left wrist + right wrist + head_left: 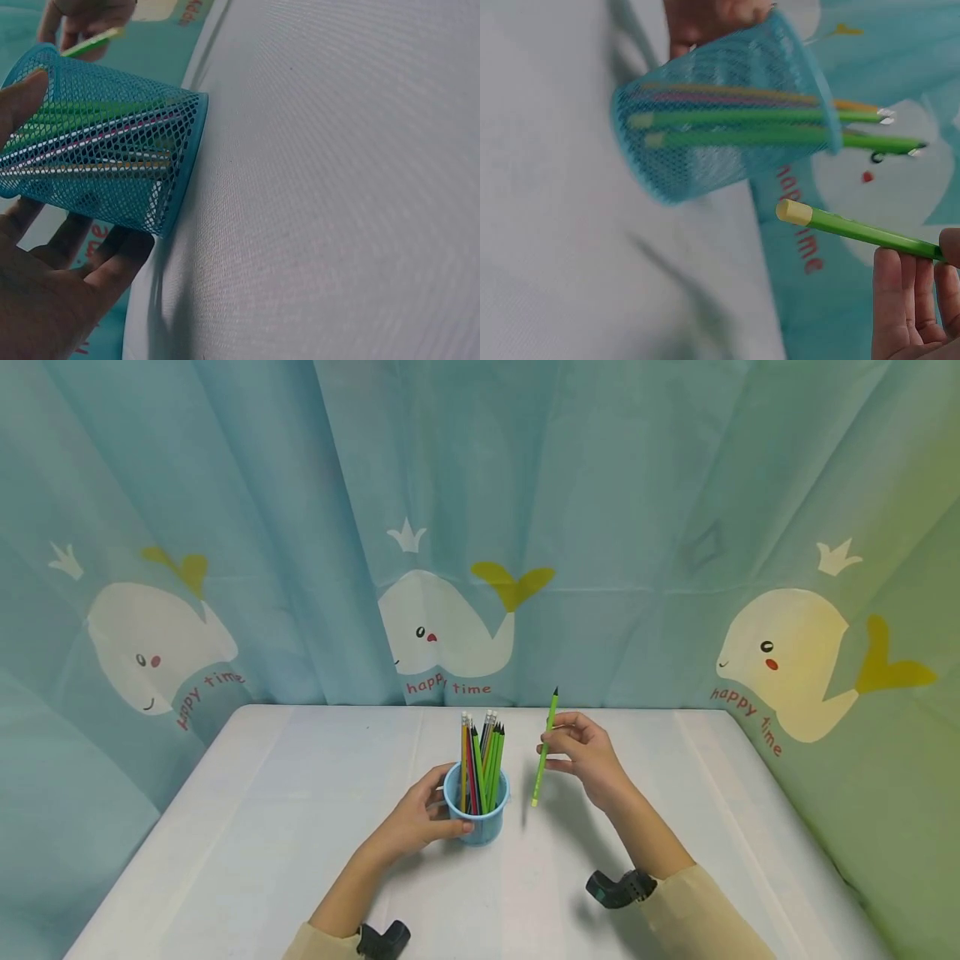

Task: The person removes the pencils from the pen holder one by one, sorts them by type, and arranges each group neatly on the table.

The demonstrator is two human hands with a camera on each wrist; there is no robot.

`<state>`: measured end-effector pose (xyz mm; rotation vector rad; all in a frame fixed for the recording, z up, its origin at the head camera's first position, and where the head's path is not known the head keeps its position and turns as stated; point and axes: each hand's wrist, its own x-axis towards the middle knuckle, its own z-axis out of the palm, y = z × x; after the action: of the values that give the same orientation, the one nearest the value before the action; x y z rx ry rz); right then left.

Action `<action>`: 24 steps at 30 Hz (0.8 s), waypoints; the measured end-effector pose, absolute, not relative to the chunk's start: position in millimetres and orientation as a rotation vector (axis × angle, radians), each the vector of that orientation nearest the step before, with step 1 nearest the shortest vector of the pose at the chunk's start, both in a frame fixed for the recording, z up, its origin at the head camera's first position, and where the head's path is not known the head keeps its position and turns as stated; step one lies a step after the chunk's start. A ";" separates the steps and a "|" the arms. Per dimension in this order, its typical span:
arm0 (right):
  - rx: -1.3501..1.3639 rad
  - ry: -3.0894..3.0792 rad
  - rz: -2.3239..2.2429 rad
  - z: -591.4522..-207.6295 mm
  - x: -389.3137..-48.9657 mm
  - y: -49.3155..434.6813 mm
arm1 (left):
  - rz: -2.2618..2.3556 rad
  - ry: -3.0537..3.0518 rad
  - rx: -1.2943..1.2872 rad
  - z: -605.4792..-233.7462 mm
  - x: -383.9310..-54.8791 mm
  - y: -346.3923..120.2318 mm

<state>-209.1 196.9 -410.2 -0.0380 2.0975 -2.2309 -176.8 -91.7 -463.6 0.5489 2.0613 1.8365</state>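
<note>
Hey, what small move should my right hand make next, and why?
Probably carry the green pencil left, over the open blue mesh cup: the right hand holds it to the cup's right, tip up, like the green pencils inside, and the left hand holds the cup.

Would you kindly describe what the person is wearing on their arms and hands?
The left hand and right hand are ungloved. Each arm has a plain beige sleeve and, beside its cuff, a black angular device.
</note>
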 end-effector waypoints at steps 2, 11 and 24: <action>-0.003 2.103 -2.210 -415.8 -213.4 196.5 | 1.835 2.064 0.547 -463.3 -176.8 -92.0; 0.119 2.204 -2.094 -439.4 -232.0 191.1 | 1.826 2.073 0.543 -463.5 -177.0 -92.6; 0.273 2.377 -1.824 -459.1 -255.6 179.3 | 1.844 2.064 0.561 -464.8 -177.3 -92.6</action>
<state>-255.6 179.3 -459.1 0.2729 2.3768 -1.8242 -177.3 -92.6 -464.8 0.5611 2.0638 1.8438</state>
